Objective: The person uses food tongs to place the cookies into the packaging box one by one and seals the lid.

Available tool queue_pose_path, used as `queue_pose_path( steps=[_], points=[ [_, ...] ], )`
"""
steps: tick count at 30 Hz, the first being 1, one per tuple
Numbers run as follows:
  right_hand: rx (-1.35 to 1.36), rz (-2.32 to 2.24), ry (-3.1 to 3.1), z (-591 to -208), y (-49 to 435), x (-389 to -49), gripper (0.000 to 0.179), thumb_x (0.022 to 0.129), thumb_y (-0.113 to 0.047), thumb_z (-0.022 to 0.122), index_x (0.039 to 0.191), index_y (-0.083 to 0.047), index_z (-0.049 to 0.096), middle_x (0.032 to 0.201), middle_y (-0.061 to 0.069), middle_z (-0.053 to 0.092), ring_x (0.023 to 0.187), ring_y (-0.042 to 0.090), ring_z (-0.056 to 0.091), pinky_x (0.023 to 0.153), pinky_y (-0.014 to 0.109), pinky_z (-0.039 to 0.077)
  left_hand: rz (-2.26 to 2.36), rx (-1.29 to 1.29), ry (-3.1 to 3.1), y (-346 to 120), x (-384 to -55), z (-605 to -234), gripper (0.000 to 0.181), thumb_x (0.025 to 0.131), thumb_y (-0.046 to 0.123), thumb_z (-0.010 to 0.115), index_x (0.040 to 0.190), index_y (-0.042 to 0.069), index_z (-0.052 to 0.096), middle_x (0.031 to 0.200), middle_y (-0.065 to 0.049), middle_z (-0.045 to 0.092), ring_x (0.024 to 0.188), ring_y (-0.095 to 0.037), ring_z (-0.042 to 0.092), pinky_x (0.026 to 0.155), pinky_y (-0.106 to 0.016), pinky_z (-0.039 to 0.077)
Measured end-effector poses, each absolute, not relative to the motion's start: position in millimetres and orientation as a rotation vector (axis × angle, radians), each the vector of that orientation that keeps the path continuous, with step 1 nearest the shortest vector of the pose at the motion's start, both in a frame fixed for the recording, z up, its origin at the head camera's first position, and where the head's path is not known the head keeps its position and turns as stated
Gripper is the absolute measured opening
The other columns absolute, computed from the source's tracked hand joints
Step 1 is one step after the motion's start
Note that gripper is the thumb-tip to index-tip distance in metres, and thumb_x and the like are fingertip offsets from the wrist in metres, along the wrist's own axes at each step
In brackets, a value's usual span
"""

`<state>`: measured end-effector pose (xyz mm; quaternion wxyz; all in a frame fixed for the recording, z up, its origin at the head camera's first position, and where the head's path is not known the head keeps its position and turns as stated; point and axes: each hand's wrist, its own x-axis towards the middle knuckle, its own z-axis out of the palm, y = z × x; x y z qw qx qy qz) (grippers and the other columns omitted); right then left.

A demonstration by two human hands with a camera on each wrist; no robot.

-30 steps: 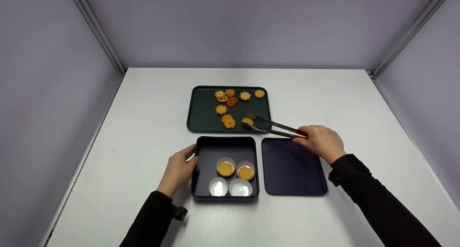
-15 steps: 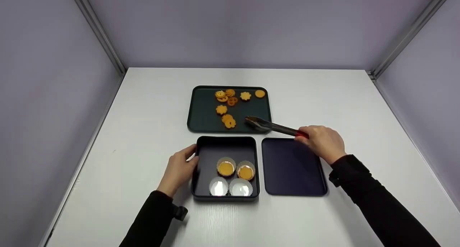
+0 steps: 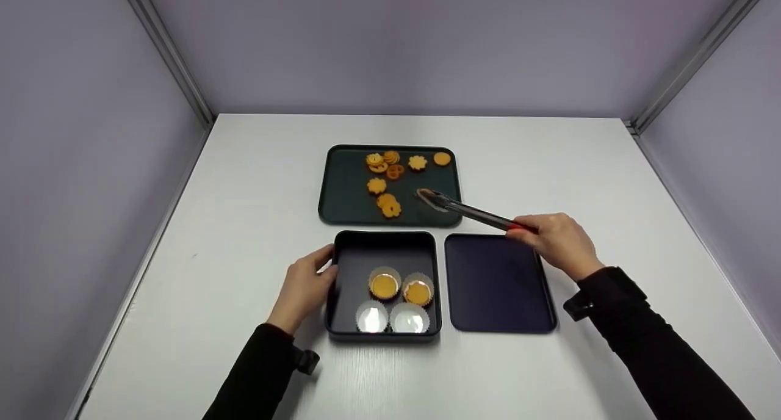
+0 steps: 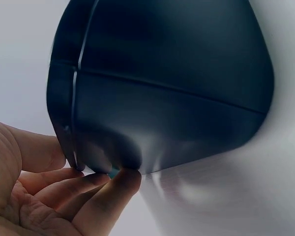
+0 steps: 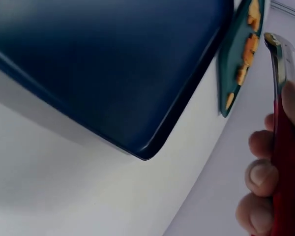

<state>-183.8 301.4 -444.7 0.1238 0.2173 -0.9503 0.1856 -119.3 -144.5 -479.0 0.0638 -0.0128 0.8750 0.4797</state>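
Observation:
In the head view my right hand grips red-handled metal tongs, their arms pressed together above the right part of the green tray. A yellowish cookie shows at the tongs' tips in the right wrist view. My left hand holds the left wall of a dark square box, thumb at the rim and fingers against the outside. Inside the box stand paper baking cups, two with a cookie each and two bare white ones.
Several cookies and pretzel-shaped pieces lie on the green tray behind the box. A flat dark lid lies right of the box, below my right forearm's reach. The white table is bounded by grey walls.
The tongs' arms have closed round the round cookie at the tray's front right, and it is lifted off the tray. My right hand has moved slightly right. The left hand stays still.

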Motion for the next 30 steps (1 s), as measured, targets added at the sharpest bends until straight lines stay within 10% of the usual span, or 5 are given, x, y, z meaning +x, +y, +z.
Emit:
queue_pose_path(
  steps=[30],
  points=[
    [1.129, 0.994, -3.162, -404, 317, -142, 0.015, 0.092, -0.037, 0.076, 0.099, -0.025, 0.080, 0.082, -0.016, 0.071, 0.067, 0.000, 0.056, 0.060, 0.019, 0.047, 1.436, -0.039, 2.658, -144, -120, -478, 0.050, 0.101, 0.009, 0.061, 0.149, 0.000, 0.050, 0.145, -0.019, 0.057, 0.139, -0.035, 0.050, 0.116, -0.050, 0.040]
  ],
)
